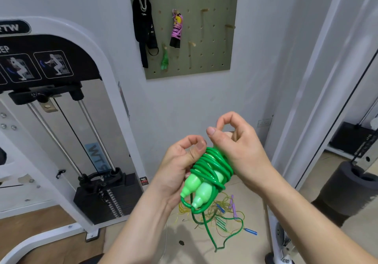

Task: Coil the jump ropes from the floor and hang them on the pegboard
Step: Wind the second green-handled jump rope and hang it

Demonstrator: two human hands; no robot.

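Note:
A green jump rope (208, 171) with two light green handles side by side is wound in several turns around those handles. My left hand (178, 167) grips the bundle from the left, thumb on the coils. My right hand (239, 145) holds the far end of the bundle, fingers curled above it. A loose green tail (208, 229) hangs down to the floor. On the wall ahead is the olive pegboard (204, 39), with a coiled pink rope (176, 30) and a small green item (164, 59) hanging on its pegs.
More ropes lie tangled on the floor (225, 212) below my hands, yellow cord with blue and purple handles. A white weight-stack machine (67, 120) stands at the left. Black straps (143, 26) hang on the pegboard's left. A black foam roller (351, 186) sits at the right.

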